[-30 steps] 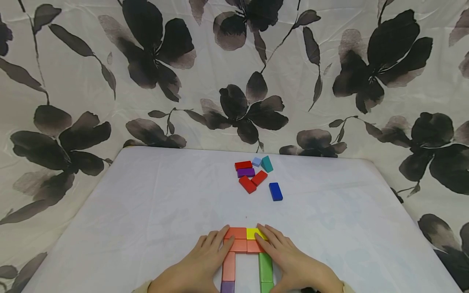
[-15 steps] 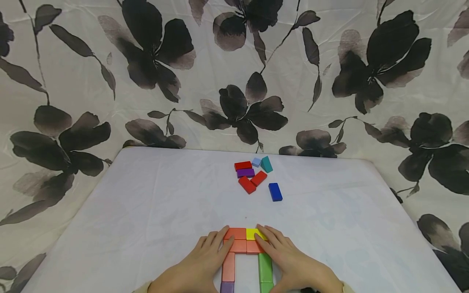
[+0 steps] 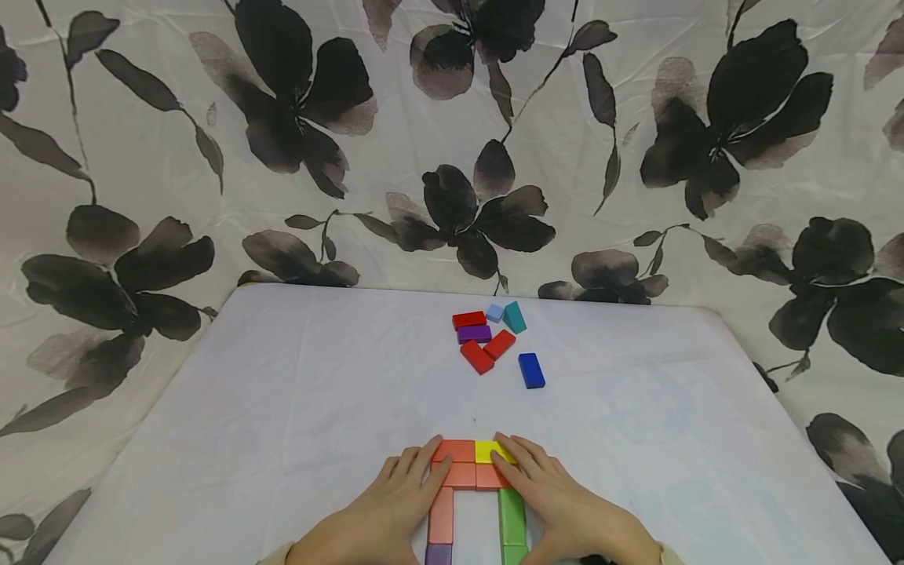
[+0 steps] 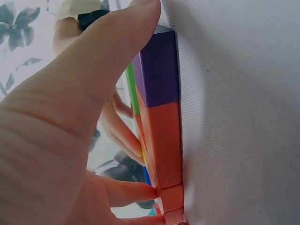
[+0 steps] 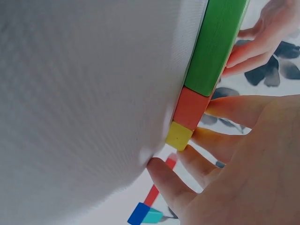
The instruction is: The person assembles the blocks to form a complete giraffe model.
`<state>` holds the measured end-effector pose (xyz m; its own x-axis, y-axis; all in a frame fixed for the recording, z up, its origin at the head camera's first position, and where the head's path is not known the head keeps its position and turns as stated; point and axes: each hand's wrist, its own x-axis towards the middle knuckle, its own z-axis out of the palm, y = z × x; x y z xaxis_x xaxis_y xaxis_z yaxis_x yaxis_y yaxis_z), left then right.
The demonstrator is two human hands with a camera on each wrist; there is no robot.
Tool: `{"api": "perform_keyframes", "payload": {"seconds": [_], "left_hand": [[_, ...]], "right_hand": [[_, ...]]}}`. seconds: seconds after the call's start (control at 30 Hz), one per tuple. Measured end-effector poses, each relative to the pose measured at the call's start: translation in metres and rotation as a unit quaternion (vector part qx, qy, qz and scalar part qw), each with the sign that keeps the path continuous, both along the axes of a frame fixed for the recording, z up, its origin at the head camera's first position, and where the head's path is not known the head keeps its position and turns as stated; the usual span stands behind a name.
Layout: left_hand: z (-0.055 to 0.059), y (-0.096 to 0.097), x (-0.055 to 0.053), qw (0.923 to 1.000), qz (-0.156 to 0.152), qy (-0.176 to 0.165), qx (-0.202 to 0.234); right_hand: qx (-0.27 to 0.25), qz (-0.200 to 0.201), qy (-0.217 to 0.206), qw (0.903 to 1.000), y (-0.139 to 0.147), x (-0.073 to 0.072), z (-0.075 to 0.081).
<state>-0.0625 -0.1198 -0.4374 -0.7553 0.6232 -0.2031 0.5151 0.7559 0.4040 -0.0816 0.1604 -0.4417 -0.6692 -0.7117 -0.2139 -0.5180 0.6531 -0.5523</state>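
Wooden blocks lie in an arch shape at the table's near edge. Its top has an orange block beside a yellow block, with two more orange blocks in the row below. An orange block and a purple block form the left leg; green blocks form the right. My left hand touches the left side, fingertips at the top corner and thumb near the purple block. Along the other side lies my right hand, fingers extended, touching the yellow and orange blocks.
Farther back on the white table lie loose blocks: several in a cluster with red blocks, a purple block, a light blue cube and a teal triangular block. A blue block lies apart. Floral cloth hangs behind.
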Motion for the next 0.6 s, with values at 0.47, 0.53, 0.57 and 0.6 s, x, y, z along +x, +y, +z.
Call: {"api": "perform_keyframes", "payload": {"seconds": [0.47, 0.53, 0.57, 0.6], "left_hand": [[0.0018, -0.0001, 0.0026, 1.0, -0.005, 0.006, 0.003], [0.0013, -0.0002, 0.0026, 1.0, -0.005, 0.007, 0.002], [0.0013, -0.0002, 0.0024, 1.0, -0.005, 0.007, 0.001], [0.001, -0.0003, 0.0022, 1.0, -0.005, 0.008, 0.001]], "right_hand": [[0.001, 0.001, 0.0, 1.0, -0.0008, 0.0, -0.0005], [0.0, 0.0, -0.002, 1.0, -0.0008, 0.0004, -0.0003], [0.0, 0.001, -0.002, 1.0, -0.0008, 0.0005, -0.0001], [0.001, 0.001, -0.003, 1.0, -0.0007, 0.0005, 0.0003]]}}
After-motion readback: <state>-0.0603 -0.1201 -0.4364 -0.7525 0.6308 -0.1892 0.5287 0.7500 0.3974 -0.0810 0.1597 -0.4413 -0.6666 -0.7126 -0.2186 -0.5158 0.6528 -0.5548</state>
